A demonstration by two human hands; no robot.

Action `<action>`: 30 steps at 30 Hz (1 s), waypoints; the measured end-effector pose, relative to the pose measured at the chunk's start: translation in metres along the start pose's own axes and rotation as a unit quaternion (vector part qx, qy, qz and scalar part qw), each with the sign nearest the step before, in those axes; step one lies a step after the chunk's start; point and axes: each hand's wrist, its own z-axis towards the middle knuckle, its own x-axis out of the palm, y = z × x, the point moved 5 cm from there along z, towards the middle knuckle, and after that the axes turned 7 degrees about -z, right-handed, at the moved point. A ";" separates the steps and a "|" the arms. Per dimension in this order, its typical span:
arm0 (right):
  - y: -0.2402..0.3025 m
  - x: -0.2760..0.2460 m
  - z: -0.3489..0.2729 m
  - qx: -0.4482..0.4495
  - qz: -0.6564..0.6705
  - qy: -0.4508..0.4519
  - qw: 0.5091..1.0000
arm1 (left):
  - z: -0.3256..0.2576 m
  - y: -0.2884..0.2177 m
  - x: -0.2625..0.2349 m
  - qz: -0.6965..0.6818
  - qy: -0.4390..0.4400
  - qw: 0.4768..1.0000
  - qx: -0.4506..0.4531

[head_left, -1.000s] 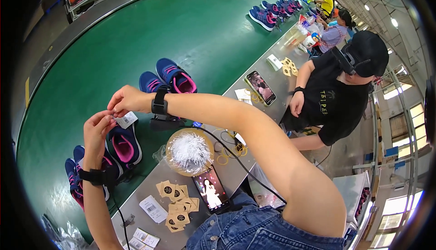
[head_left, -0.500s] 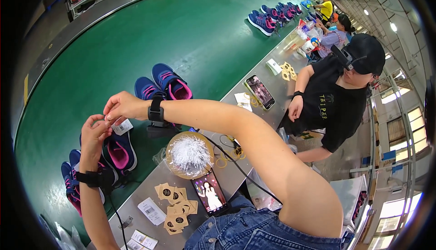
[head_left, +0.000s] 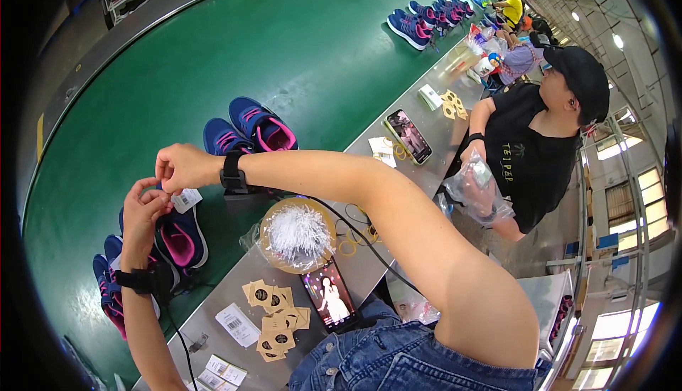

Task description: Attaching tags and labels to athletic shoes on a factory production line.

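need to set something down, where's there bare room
Bare: the green surface between the middle shoe pair and the far shoe row. Crowded: around the left hand, with shoes; and the near metal ledge, holding brown cards, a phone and white strands.

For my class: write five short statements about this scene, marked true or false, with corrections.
1. The left hand and right hand meet beside a small white rectangular paper tag. True.
2. The bundle of thin white strands is in the right hand. False: the bundle rests on a round tan base.
3. A black phone with a lit screen lies beside square tan paper cards. True.
4. The navy fabric shoes nearest the hands have yellow linings. False: they are pink.
5. The co-worker wearing black holds a clear plastic bag. True.
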 end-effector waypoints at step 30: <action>0.119 -0.080 -0.226 0.082 -0.329 0.059 0.939 | -0.092 -0.039 0.075 0.165 0.168 0.967 0.102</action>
